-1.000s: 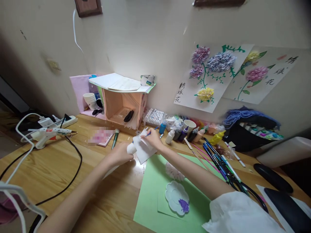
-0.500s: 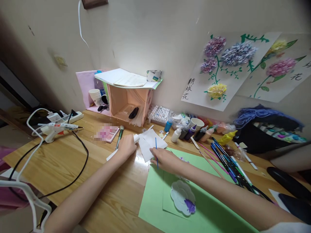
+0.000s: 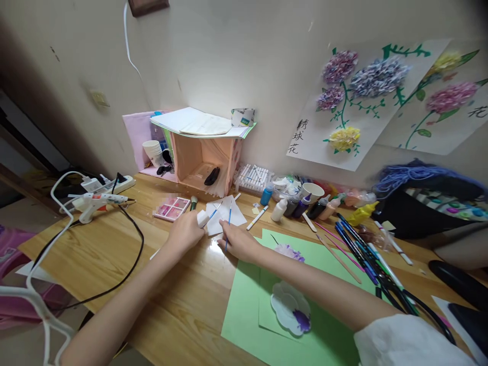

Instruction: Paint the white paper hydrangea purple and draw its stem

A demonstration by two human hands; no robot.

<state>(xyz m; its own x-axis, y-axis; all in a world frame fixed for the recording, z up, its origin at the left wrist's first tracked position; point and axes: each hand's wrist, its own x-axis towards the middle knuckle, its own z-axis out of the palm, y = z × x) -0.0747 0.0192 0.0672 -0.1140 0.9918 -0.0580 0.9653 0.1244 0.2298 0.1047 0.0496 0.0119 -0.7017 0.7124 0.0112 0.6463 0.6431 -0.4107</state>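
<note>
My right hand (image 3: 241,243) is closed around a thin blue paintbrush (image 3: 229,219), held almost upright over the near edge of a white paper sheet (image 3: 238,215). My left hand (image 3: 186,233) is closed at the sheet's left side, and a white, roll-like piece (image 3: 203,218) sticks out from its fingers. What that piece is cannot be made out clearly. A second blue brush (image 3: 215,209) slants over the sheet close to it. A green-handled brush (image 3: 193,202) shows partly behind my left hand.
Green paper (image 3: 244,305) bears a flower-shaped palette (image 3: 285,300) with purple paint and a purple-white flower (image 3: 290,251). A pink palette box (image 3: 172,208), glue gun (image 3: 95,203), white marker (image 3: 257,217), several paint bottles (image 3: 279,210) and pens (image 3: 354,251) lie around.
Both hands and the white sheet have shifted left. The second blue brush now shows over the sheet. My right arm has uncovered more of the purple-white flower.
</note>
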